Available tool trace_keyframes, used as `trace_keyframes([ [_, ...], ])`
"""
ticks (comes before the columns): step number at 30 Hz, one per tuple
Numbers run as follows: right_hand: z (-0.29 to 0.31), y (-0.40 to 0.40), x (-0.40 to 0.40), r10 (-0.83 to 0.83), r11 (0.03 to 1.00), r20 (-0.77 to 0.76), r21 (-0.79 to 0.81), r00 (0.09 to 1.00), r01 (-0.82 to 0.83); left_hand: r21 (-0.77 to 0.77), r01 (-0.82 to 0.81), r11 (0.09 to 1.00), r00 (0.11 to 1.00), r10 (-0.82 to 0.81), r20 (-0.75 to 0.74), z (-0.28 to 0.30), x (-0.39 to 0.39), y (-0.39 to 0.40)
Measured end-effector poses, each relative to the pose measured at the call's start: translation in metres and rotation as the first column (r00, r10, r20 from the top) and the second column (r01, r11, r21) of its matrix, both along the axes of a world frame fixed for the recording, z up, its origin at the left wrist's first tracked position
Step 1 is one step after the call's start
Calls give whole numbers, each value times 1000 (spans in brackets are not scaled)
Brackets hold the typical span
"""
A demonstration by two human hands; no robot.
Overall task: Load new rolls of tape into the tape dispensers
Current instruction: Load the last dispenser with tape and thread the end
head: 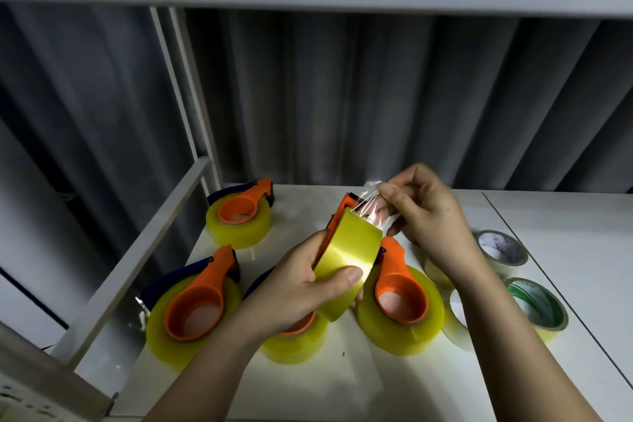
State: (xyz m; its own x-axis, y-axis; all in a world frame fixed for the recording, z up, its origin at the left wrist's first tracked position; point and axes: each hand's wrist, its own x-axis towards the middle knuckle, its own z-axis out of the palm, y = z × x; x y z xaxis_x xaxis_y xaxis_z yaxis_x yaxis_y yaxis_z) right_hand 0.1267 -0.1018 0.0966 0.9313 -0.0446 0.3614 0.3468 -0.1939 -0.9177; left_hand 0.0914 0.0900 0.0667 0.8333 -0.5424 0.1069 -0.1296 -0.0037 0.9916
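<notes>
My left hand [301,288] grips a yellow tape roll [346,260] seated in an orange dispenser [346,204], held tilted above the white table [342,384]. My right hand [424,209] pinches the clear loose tape end [373,202] drawn over the dispenser's front. Loaded orange dispensers lie flat on the table: one at the back [239,212], one at the front left [195,301], one under my left hand [294,336] and one to the right [400,298].
Loose tape rolls lie at the right: one white-cored [501,247], one green-cored [536,307], one partly behind my right forearm [457,319]. A white shelf frame [144,250] borders the table's left. Grey curtains hang behind. A table seam [548,277] runs at right.
</notes>
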Motion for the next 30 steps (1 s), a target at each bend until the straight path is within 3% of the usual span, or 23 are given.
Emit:
trace_keyframes([
  [6,13,-11,5,-90,985,49,-143,995,96,-54,69,996,998,-69,14,8,-5,3],
  [12,7,-19,27,-147,972,1,-186,989,145,-23,117,993,993,-117,4,10,-6,9],
  [20,8,-17,35,-14,998,-123,-63,992,6,2,127,992,992,-127,-17,14,-10,13],
  [23,10,-20,33,16,988,-196,-147,980,-45,3,147,989,988,-147,-50,17,-12,21],
  [30,14,-18,26,162,981,-462,-18,872,-192,53,172,984,981,-166,-102,14,-16,33],
])
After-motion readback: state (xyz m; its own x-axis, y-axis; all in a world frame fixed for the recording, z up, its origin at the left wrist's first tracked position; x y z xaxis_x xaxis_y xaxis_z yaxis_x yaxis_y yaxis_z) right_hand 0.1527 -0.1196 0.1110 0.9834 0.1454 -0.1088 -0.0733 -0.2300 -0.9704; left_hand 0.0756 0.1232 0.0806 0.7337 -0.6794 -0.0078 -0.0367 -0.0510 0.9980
